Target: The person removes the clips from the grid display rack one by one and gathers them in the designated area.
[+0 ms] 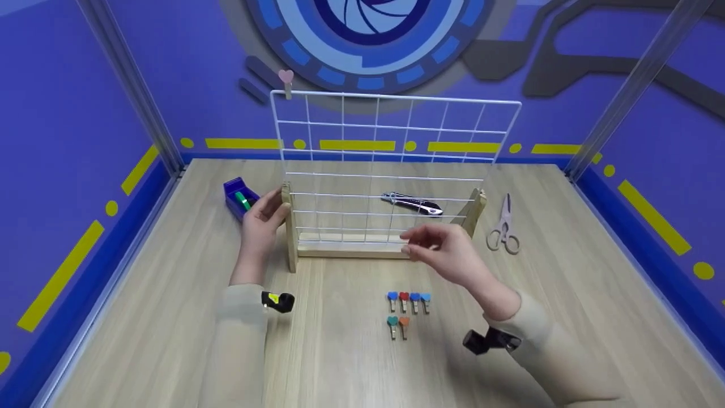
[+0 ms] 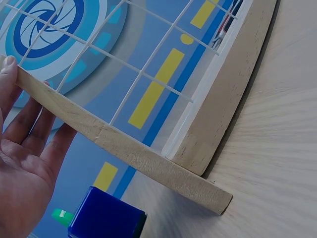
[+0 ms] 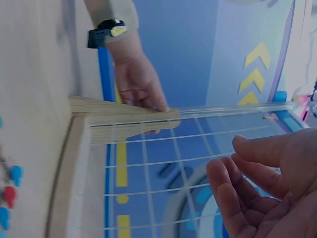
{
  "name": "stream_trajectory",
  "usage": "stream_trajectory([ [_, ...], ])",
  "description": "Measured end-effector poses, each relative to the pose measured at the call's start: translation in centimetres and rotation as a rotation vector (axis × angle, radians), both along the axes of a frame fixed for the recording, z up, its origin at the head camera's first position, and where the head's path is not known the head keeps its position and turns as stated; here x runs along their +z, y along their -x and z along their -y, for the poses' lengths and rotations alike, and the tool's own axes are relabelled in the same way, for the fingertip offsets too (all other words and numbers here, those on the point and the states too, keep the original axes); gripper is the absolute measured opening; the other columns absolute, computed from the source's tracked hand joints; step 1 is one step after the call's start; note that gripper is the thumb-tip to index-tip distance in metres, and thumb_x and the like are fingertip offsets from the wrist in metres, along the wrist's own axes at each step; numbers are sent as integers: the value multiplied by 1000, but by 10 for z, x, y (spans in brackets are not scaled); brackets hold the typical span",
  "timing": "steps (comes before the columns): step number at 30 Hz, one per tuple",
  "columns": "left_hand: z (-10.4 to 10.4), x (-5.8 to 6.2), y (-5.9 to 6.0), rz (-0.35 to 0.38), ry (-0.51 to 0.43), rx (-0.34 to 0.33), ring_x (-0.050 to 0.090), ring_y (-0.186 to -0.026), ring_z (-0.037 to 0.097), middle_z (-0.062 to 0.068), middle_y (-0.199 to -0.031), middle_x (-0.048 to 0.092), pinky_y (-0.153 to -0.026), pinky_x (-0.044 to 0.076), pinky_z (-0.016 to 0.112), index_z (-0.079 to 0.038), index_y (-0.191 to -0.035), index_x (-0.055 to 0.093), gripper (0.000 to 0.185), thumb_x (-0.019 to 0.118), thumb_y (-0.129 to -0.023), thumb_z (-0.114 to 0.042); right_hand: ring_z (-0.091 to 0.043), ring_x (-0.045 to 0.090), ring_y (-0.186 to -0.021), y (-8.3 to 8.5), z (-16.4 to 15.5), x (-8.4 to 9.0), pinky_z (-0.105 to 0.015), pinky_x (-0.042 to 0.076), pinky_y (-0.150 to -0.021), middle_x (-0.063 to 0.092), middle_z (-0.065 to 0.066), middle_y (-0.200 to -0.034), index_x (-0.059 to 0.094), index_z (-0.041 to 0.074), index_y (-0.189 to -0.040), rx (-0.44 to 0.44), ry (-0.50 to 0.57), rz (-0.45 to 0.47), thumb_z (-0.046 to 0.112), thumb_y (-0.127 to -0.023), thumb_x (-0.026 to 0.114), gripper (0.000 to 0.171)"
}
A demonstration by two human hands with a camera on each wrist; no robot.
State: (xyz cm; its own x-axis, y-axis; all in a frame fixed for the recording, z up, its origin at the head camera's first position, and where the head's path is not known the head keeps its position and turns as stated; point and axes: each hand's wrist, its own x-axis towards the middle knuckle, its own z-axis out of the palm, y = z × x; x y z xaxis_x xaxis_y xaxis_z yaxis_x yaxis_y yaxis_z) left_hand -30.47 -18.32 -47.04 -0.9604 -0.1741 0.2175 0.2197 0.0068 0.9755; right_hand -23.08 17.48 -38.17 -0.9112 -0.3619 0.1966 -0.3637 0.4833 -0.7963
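Observation:
A white wire grid [image 1: 391,124] stands upright in a wooden stand [image 1: 351,253]. My left hand [image 1: 265,218] grips the stand's left wooden post [image 2: 119,139], thumb on the near side and fingers behind it. In front of the grid's lower right part, my right hand [image 1: 447,249] hovers with its fingers loosely bent; nothing shows between thumb and fingertips in the right wrist view. One pink heart clip [image 1: 286,79] is fixed to the grid's top left corner. Several small heart clips lie in two rows on the table, among them a red clip [image 1: 404,297] and an orange clip [image 1: 404,323].
Behind the grid lies a utility knife [image 1: 413,203]. Scissors [image 1: 505,229] lie to the right of the stand. A dark blue box [image 1: 233,190] with a green item [image 1: 242,199] in it is by my left hand. Blue printed walls [image 1: 187,73] enclose the table.

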Motion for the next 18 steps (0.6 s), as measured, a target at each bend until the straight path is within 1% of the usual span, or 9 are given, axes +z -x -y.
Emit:
stream_trajectory([
  [4,1,1,-1,0,-5,-14,59,-128,13,15,-147,59,-96,55,17,-8,-148,54,47,63,-103,-15,-14,68,-79,5,10,22,-18,55,-66,77,-7,-96,76,8,-109,-12,26,-71,10,-93,77,17],
  [8,1,1,-1,3,-6,-24,57,-133,18,14,-149,58,-97,55,16,-8,-149,53,47,63,-103,-15,-13,71,-84,14,24,45,-19,59,-73,78,-9,-102,76,6,-112,-9,81,-137,10,-93,77,19],
  [11,2,1,-1,6,-2,-21,57,-133,19,14,-148,58,-96,55,16,-9,-149,54,47,63,-103,-16,-12,72,-88,24,37,63,-22,62,-76,78,-11,-106,75,3,-112,19,148,-184,9,-93,76,20],
  [14,2,1,0,7,-1,-19,57,-131,17,14,-148,58,-97,54,16,-9,-149,53,48,63,-103,-16,-9,73,-89,34,51,82,-24,62,-77,78,-12,-106,74,1,-112,45,205,-239,9,-94,76,20],
  [16,1,2,0,12,-11,-18,59,-129,12,16,-149,58,-97,54,15,-8,-149,53,48,64,-103,-16,-8,73,-89,39,60,94,-24,62,-78,78,-13,-106,74,0,-112,55,231,-275,9,-93,76,21],
  [18,0,2,0,6,-32,-12,61,-124,7,18,-148,58,-96,55,16,-6,-149,53,48,64,-102,-13,-10,73,-91,43,70,106,-24,62,-79,78,-12,-107,74,1,-113,63,256,-293,10,-93,76,22],
])
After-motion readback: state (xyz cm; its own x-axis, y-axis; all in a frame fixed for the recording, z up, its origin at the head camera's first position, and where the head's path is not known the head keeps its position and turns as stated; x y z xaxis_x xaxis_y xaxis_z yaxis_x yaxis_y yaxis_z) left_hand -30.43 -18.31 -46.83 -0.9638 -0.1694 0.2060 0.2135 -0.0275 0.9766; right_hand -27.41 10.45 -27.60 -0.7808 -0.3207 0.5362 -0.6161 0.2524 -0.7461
